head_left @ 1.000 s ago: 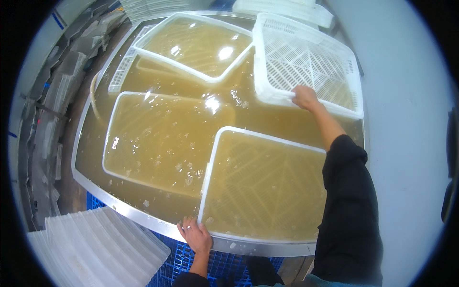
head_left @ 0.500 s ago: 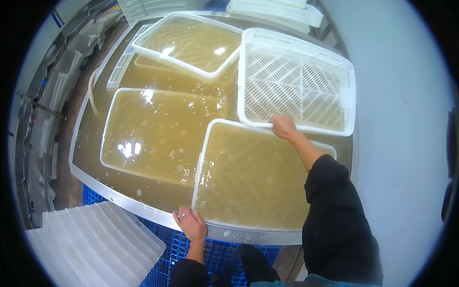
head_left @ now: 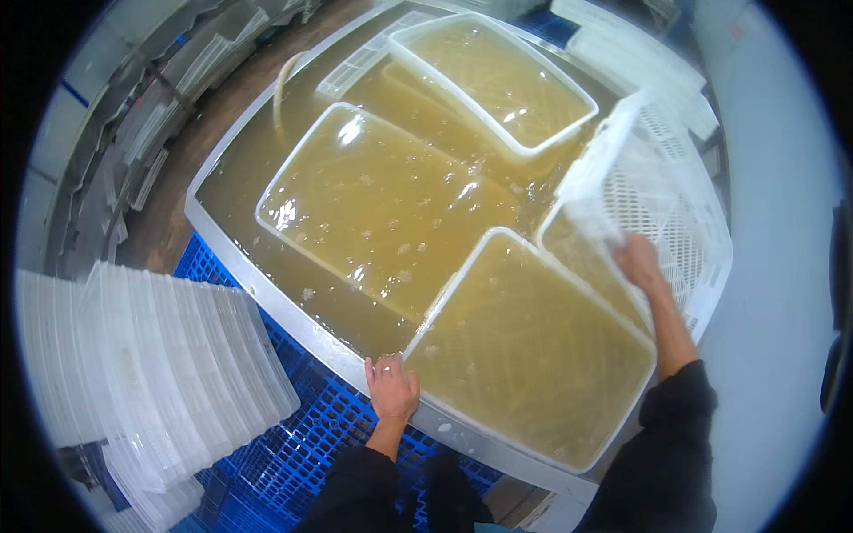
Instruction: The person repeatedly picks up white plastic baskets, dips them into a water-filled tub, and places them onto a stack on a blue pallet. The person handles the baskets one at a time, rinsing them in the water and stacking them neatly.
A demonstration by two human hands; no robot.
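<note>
My right hand [head_left: 641, 264] is closed on the near rim of a white perforated plastic basket [head_left: 662, 209]. That basket is tilted up at the right side of a metal tank of cloudy yellowish-brown water, and its edge is smeared by motion. A submerged basket [head_left: 579, 253] shows partly beneath it. My left hand [head_left: 393, 388] has its fingers hooked over the near metal rim of the tank [head_left: 315, 333]. Just beside it lies the corner of another sunken white basket [head_left: 533, 355], its rim at about water level.
More white baskets sit in the water at the middle left [head_left: 259, 211] and far side [head_left: 489, 99]. A pale hose [head_left: 280, 93] bends over the tank's left edge. Stacked white trays [head_left: 178, 364] stand at left above blue plastic pallets [head_left: 293, 435]; another stack [head_left: 635, 58] is behind.
The white basket, flatter before, is now tipped up and shifted right in my right hand, revealing a submerged basket below. My left hand stays at the near rim. The view has turned.
</note>
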